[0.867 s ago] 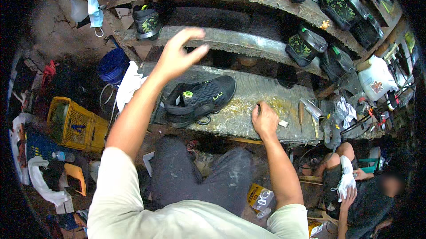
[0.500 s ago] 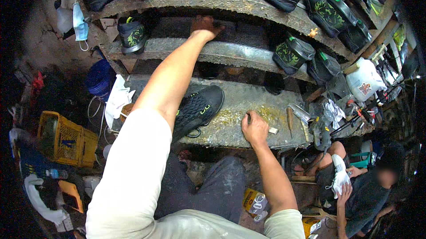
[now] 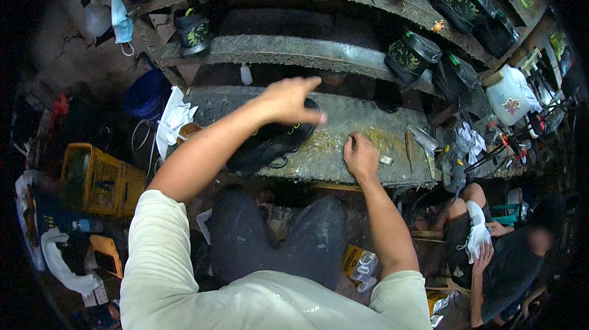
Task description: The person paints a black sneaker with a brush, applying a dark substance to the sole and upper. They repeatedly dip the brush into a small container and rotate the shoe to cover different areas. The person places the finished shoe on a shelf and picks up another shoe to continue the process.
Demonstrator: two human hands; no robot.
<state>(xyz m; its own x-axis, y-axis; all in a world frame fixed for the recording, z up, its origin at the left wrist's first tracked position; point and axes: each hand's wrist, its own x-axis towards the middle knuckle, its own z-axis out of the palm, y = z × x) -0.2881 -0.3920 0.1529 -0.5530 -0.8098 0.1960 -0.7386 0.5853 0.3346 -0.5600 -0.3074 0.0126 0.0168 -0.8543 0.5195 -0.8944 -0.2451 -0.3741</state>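
Observation:
My left hand [image 3: 289, 102] is open above the bench, with its fingers and thumb spread and nothing in it. Below it a black shoe [image 3: 254, 149] with yellow-green lace loops lies on its side on the worn bench top [image 3: 343, 112], partly hidden by my hand and forearm. My right hand [image 3: 362, 157] rests on the bench with curled fingers; whatever they hold, if anything, is hidden. A small pale block [image 3: 386, 160] lies right beside it. Farther right are a thin wooden-handled tool [image 3: 410, 151] and a metal blade-like tool [image 3: 423, 138].
Shelves above the bench carry several black shoes with green patterns, among them one at the left [image 3: 194, 34] and one at the right [image 3: 410, 57]. A white jug [image 3: 509, 97] stands right. Yellow crate [image 3: 101, 176] lower left. A person [image 3: 509, 268] holds a white shoe [image 3: 477, 235].
My left hand has come back from the lower shelf toward me and is now over the black shoe. The right hand stays on the bench. The whole view has shifted slightly.

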